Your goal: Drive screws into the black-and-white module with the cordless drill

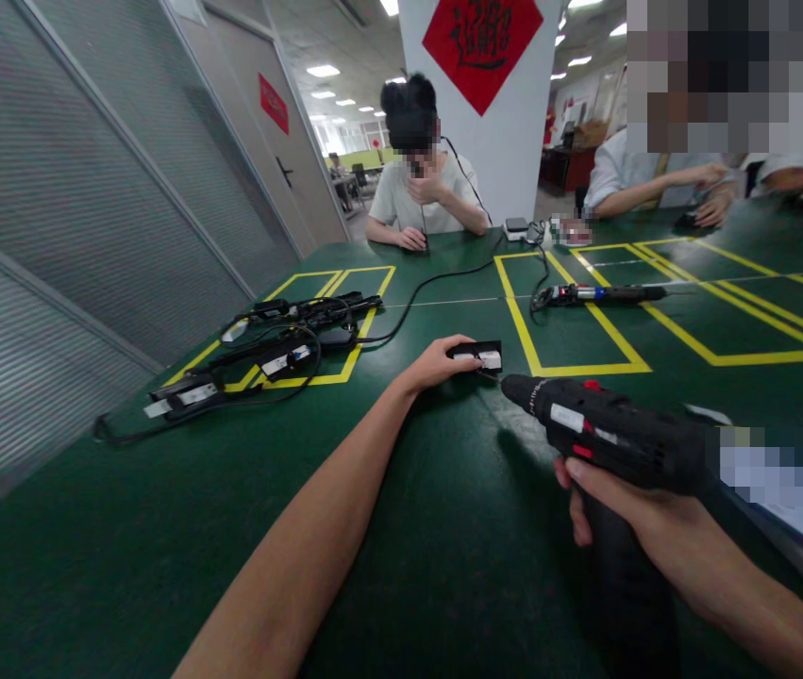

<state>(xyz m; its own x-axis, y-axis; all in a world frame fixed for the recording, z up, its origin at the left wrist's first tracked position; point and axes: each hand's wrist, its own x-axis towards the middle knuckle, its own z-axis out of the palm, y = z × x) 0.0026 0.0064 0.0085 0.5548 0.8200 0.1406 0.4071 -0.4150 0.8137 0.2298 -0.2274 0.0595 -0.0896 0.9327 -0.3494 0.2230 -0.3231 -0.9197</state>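
Note:
My right hand [627, 500] is wrapped round the handle of a black cordless drill [606, 429] with red buttons. The drill points left, and its bit ends close to a small black box-like part with white labels [492, 359]. Whether the bit touches that part, I cannot tell. My left hand [442, 364] grips the part from its left side on the green table [401, 528], fingers over the top. Its far end sticks out past my fingers.
Black adapters with tangled cables [288, 344] lie at the left within yellow tape. Beyond the drill rests a slim electric screwdriver [599, 294]. A person [422, 189] sits opposite; another person's hands [709, 193] work at the far right. Papers [790, 490] lie at the right edge.

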